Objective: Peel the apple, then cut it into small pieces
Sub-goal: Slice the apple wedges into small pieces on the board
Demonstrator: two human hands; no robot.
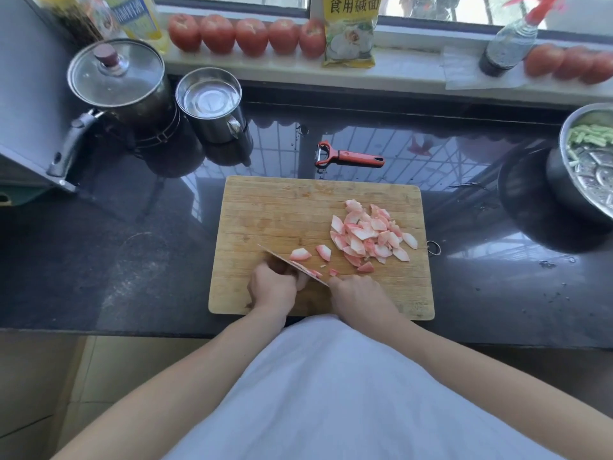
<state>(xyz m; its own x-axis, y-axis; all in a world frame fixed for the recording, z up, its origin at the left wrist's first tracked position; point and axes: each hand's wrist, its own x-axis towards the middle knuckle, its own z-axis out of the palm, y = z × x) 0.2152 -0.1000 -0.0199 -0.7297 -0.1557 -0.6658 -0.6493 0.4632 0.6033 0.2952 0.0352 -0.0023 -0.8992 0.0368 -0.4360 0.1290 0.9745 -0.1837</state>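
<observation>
A wooden cutting board (pixel 265 207) lies on the dark counter. On its right half sits a pile of small pink-white apple pieces (pixel 368 232), with two loose slices (pixel 300 254) nearer the knife. The knife blade (pixel 282 258) slants across the board's near left part. My right hand (pixel 358 295) grips the knife handle, which the hand hides. My left hand (pixel 272 288) has its fingers curled on the remaining chunk of apple (pixel 302 281), right behind the blade and mostly hidden.
A red peeler (pixel 351 156) lies on the counter beyond the board. A lidded pot (pixel 116 78) and a steel mug (pixel 212 104) stand at back left. A metal bowl with green vegetables (pixel 587 161) is at right. Red apples (pixel 245 36) line the windowsill.
</observation>
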